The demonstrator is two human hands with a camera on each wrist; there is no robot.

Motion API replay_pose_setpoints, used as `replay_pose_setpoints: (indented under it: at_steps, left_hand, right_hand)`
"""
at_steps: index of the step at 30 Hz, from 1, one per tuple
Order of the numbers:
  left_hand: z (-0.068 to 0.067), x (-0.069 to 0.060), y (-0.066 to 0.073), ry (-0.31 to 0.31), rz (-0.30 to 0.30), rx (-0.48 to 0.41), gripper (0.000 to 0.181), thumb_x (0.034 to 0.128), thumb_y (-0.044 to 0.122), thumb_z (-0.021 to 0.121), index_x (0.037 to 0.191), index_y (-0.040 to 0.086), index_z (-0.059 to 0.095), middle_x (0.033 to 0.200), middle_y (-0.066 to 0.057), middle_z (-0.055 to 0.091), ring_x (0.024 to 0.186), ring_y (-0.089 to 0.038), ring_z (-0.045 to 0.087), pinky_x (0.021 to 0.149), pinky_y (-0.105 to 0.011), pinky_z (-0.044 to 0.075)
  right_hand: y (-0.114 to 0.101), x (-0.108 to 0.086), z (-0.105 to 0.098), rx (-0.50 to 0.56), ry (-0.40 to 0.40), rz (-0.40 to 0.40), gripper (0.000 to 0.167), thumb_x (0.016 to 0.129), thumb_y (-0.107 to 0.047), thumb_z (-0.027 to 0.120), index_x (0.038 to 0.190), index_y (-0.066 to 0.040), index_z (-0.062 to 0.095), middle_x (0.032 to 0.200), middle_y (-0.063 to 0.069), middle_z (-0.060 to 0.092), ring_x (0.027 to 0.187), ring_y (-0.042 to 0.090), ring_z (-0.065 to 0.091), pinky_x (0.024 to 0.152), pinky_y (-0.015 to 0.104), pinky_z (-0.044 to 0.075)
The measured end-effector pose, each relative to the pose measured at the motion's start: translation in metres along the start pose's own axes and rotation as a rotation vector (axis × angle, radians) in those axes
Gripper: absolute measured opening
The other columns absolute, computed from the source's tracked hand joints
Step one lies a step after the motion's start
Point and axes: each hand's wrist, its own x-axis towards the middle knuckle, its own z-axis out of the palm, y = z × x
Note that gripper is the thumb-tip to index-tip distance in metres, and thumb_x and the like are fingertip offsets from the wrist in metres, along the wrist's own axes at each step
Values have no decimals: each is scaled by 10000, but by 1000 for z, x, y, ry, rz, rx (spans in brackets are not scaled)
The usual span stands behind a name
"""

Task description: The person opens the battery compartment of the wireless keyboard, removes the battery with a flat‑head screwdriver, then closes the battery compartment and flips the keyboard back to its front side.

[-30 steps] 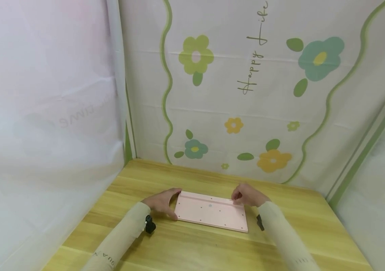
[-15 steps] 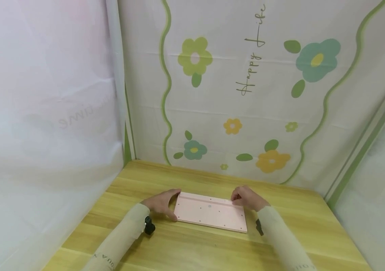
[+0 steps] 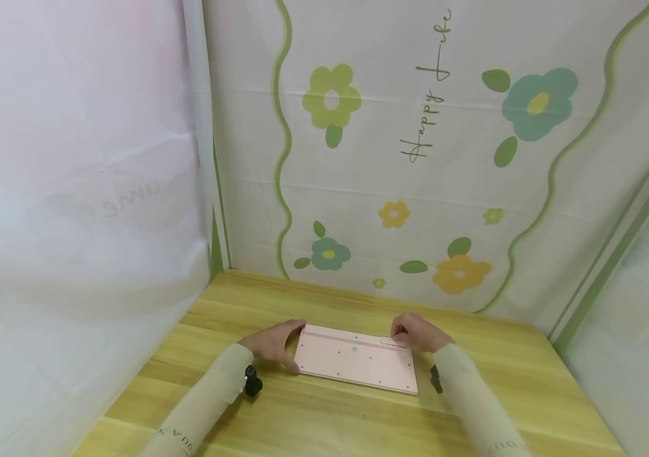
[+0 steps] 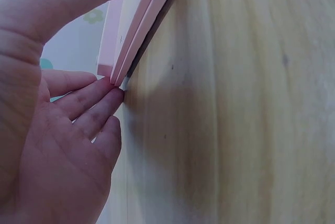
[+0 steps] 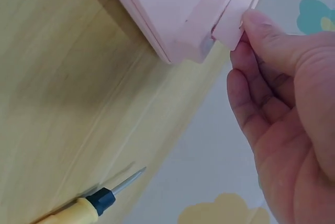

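Observation:
A pink keyboard lies upside down on the wooden table, its screwed underside facing up. My left hand grips its left end, thumb at the near corner and fingers at the far corner; in the left wrist view the fingertips touch the keyboard's edge. At the raised far strip on the right, my right hand pinches a small pink battery cover between thumb and fingers. The right wrist view shows this cover tilted up from the strip. What lies under it is hidden.
A screwdriver with a yellow handle lies on the table in the right wrist view, tip towards the back edge. White curtains with printed flowers stand behind and beside the table.
The small cover shows as a wider panel under my right fingers now, where only a thin edge showed before. My left hand and the keyboard stay in place.

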Motion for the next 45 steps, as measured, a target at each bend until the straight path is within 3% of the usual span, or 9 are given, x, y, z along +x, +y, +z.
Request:
replay_pose_setpoints:
  at_steps: [8, 17, 28, 45]
  left_hand:
    - [1, 1, -3, 0, -8, -10, 1220, 708, 357, 995, 1654, 40, 294, 1714, -177, 334, 1604, -385, 300, 1316, -569, 271]
    - [1, 1, -2, -4, -3, 4, 1211, 721, 370, 987, 1657, 45, 291, 1717, -171, 331, 1604, -383, 300, 1315, -567, 278]
    - [-1, 1, 0, -17, -17, 12, 1215, 729, 370, 983, 1667, 60, 276, 1731, -163, 302, 1615, -374, 277, 1320, -561, 268]
    - [0, 0, -1, -13, -14, 23, 1219, 736, 389, 975, 1671, 64, 265, 1732, -161, 299, 1614, -374, 279, 1316, -564, 276]
  right_hand:
    - [-1, 4, -11, 21, 8, -3, 138, 1021, 36, 606, 928, -17, 694, 839, 67, 662, 719, 79, 508, 636, 215, 459]
    - [21, 4, -19, -5, 60, 18, 139, 1010, 35, 638, 891, -15, 688, 814, 69, 670, 709, 71, 512, 627, 209, 464]
    - [40, 1, -5, -7, 115, 131, 148, 991, 35, 664, 867, -39, 700, 839, 56, 685, 743, 116, 546, 644, 232, 477]
    - [49, 4, 12, 0, 142, 173, 121, 977, 59, 669, 900, -21, 718, 894, 74, 716, 806, 160, 618, 699, 277, 554]
